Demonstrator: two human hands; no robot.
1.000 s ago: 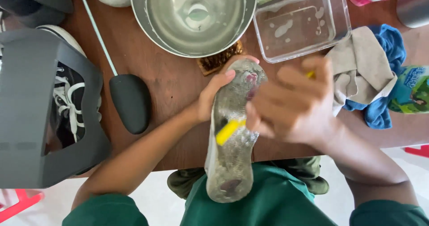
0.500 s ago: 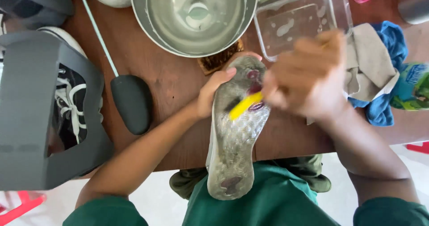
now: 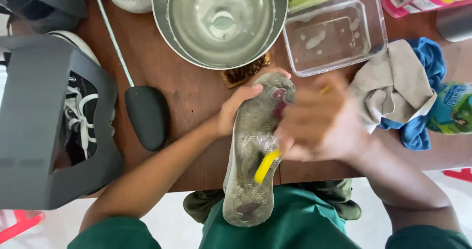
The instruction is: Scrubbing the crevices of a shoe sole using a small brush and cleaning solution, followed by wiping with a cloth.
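Right hand (image 3: pixel 324 126), blurred, clenched on the yellow brush (image 3: pixel 265 165), now back down at mid-sole from near the toe. Left hand (image 3: pixel 236 108) still gripping the shoe (image 3: pixel 253 150), sole up. Scrubbing strokes ongoing; grime remaining.

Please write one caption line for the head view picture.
Left hand holds a dirty shoe sole up; blurred right hand holds a yellow brush on it.

Brown wooden table (image 3: pixel 196 96) over pale floor (image 3: pixel 59 229).

green short sleeves, green top, bare forearms
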